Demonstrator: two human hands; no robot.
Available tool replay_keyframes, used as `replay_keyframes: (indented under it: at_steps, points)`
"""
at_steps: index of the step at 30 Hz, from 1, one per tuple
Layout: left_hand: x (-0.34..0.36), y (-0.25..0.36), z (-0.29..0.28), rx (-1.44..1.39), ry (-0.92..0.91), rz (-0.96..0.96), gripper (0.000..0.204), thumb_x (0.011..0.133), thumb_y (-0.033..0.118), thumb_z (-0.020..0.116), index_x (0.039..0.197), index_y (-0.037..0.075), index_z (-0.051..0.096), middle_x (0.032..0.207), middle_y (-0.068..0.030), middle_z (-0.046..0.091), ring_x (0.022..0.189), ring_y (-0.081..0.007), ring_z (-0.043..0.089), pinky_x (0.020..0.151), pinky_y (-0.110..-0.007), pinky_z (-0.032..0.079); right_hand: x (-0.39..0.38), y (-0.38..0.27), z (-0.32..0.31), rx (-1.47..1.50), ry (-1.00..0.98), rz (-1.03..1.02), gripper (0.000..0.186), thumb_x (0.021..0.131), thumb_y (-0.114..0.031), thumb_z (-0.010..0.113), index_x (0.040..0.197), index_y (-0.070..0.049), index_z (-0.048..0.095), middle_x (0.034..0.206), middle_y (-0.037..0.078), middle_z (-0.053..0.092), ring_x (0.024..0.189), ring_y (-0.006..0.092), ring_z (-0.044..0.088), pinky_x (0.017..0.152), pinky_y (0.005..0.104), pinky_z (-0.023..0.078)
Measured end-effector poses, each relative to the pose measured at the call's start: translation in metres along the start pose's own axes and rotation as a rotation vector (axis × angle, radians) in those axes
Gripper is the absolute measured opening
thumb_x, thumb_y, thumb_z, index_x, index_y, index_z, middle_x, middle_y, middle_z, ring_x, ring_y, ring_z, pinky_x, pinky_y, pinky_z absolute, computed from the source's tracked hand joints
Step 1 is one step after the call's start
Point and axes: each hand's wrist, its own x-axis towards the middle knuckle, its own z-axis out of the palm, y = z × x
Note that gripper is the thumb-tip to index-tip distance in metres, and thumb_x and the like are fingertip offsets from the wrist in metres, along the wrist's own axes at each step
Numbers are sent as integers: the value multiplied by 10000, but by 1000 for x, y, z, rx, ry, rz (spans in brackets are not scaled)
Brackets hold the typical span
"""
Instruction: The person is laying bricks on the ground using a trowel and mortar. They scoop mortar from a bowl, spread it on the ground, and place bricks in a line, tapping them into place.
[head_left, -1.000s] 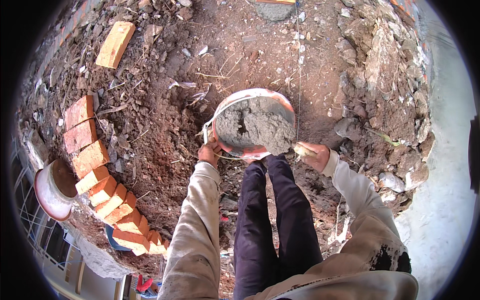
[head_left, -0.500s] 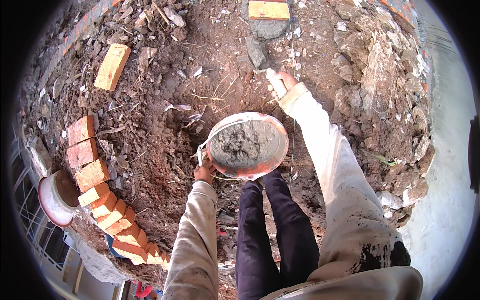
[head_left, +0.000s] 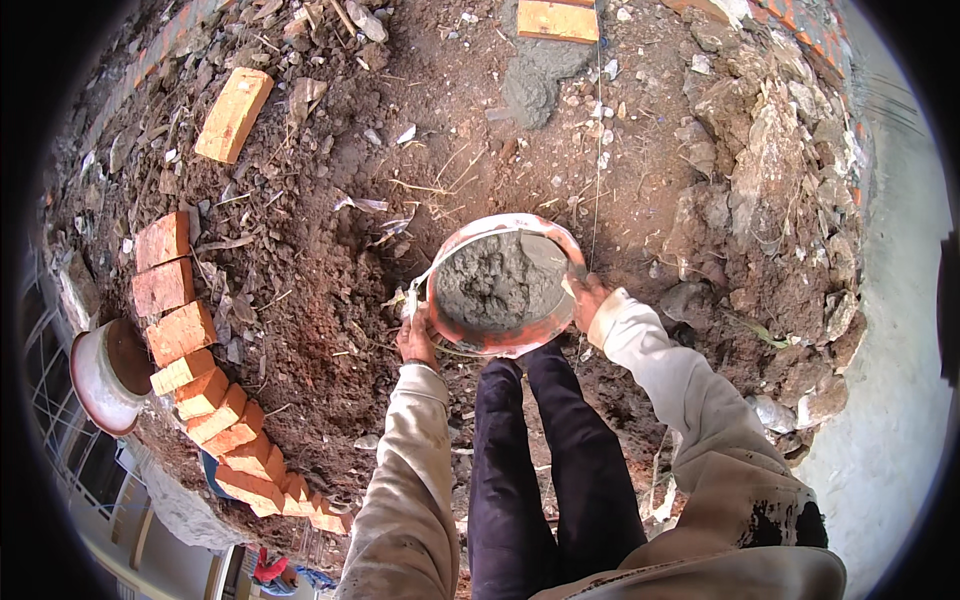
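Note:
A round bucket [head_left: 500, 340] of grey mortar [head_left: 488, 285] is held up in front of my legs, its rim smeared orange and white. My left hand [head_left: 417, 338] is closed on the bucket's left side, near its white handle. At the opposite rim, my right hand [head_left: 590, 300] is closed around a trowel whose pale blade [head_left: 543, 252] lies over the mortar inside the bucket. Part of its handle is hidden by my fingers. Ahead on the soil, a spread patch of wet mortar [head_left: 532, 88] reaches toward me from a laid orange brick [head_left: 557, 20].
A taut string [head_left: 599, 150] runs along the right of the laid brick. One loose brick [head_left: 233, 115] lies on rubble at far left. Nearer, several bricks [head_left: 180, 335] form a curved row beside a second round container [head_left: 108, 375]. Stones and a pale concrete surface [head_left: 890, 400] border the right.
My right hand has drawn back from the mortar on the ground to the bucket, bringing the trowel blade inside it. My left hand still grips the bucket, which now appears slightly farther right.

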Motion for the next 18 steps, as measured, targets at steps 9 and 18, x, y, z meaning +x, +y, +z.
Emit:
replay_keyframes:
  at_steps: [9,18]
  points:
    - [-36,4,25,98,-58,6,492,897,444,534,1167,37,591,950,-54,646,799,-149,605,717,-301,487,17,12,68,165,-22,-153,557,788,-192,580,1315,-57,460,1062,262,605,983,415,588,883,437,467]
    - [-45,-3,26,12,-31,18,469,877,443,581,1125,47,611,880,-25,642,733,-125,583,672,-284,467,-7,-4,95,701,148,-369,481,756,-23,610,1221,52,513,1126,186,626,1051,277,609,917,336,463]
